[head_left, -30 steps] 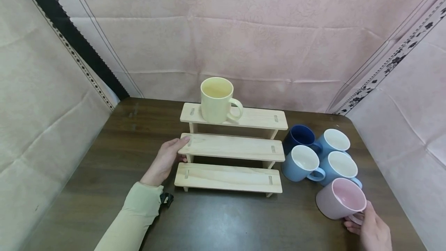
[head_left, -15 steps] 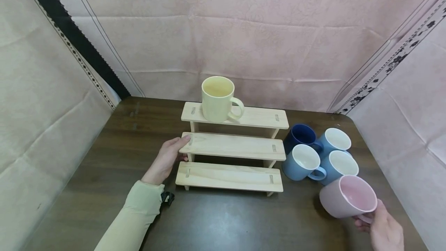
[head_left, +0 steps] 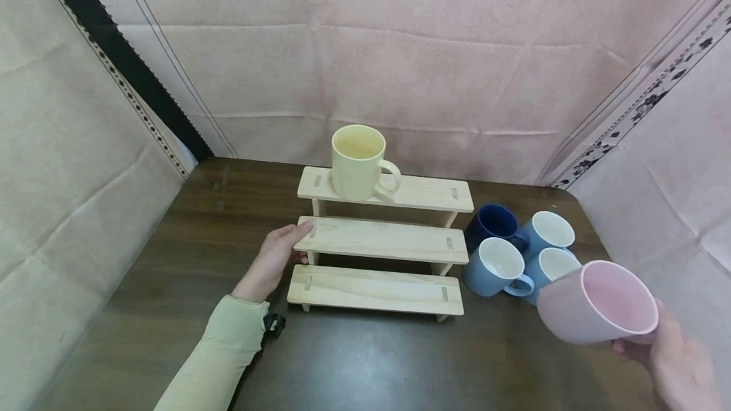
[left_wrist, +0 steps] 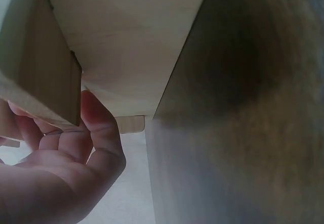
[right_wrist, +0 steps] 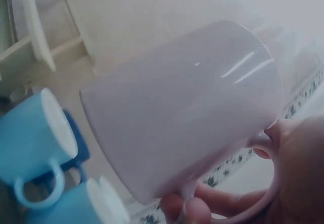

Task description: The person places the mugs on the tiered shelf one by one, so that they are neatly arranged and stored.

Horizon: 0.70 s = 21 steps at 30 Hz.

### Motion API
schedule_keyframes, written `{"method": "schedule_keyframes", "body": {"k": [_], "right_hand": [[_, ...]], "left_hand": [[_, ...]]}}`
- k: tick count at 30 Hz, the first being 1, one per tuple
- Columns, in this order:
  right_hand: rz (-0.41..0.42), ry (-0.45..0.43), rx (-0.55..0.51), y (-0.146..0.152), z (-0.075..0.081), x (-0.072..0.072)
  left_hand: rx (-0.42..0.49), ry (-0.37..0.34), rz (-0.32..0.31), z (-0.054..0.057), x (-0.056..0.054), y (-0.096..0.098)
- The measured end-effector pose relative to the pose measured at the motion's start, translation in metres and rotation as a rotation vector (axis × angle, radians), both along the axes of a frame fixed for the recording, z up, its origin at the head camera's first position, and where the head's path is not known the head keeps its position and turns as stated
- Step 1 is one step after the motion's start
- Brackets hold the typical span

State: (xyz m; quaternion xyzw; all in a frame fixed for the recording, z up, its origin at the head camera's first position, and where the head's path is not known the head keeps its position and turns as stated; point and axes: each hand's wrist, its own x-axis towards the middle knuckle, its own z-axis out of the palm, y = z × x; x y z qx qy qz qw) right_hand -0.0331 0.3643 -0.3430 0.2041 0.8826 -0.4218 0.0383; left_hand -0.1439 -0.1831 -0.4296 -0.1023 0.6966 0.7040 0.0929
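Note:
My left hand (head_left: 271, 260) grips the left end of the middle board of a three-tier wooden step shelf (head_left: 379, 240), thumb on top. The left wrist view shows its fingers (left_wrist: 98, 118) curled beneath the wood. A pale yellow mug (head_left: 353, 179) stands upright on the top tier. At the right, my right hand (head_left: 679, 357) holds a pink mug (head_left: 571, 309) by its handle, lifted above the table and tilted with the mouth towards me and to the right. In the right wrist view, fingers go through the handle (right_wrist: 276, 176) of that mug.
Right of the shelf, a dark blue mug (head_left: 491, 228) and three light blue mugs, among them the front left one (head_left: 485, 274), stand close together on the brown table (head_left: 365, 366). Pale patterned cloth (head_left: 400, 75) hangs behind and at both sides.
The right hand has lifted the pink mug off the table and moved it rightward and up, nearer the camera, tilting it more. The left hand keeps its grip on the shelf.

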Motion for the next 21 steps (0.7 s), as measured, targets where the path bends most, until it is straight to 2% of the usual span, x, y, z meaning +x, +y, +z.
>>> {"method": "schedule_keyframes", "body": {"k": [2, 5, 8, 14, 16, 21], "right_hand": [[0.005, 0.017, -0.006, -0.002, 0.007, -0.002], [0.063, 0.107, -0.008, -0.010, 0.015, -0.009], [0.115, 0.193, -0.034, -0.024, 0.022, -0.022], [0.149, 0.261, -0.079, -0.056, 0.035, -0.051], [0.151, 0.303, -0.195, -0.067, 0.037, -0.061], [0.168, 0.349, -0.397, -0.091, 0.040, -0.081]], "left_hand": [[-0.003, -0.001, 0.001, 0.001, 0.000, 0.001], [-0.005, -0.002, 0.003, 0.002, 0.000, 0.001], [0.001, -0.002, 0.011, 0.001, 0.001, 0.002], [0.007, -0.002, 0.023, -0.001, 0.001, 0.002], [0.008, -0.004, 0.025, -0.001, 0.001, 0.002], [0.000, 0.003, 0.018, 0.000, 0.001, 0.001]]}}
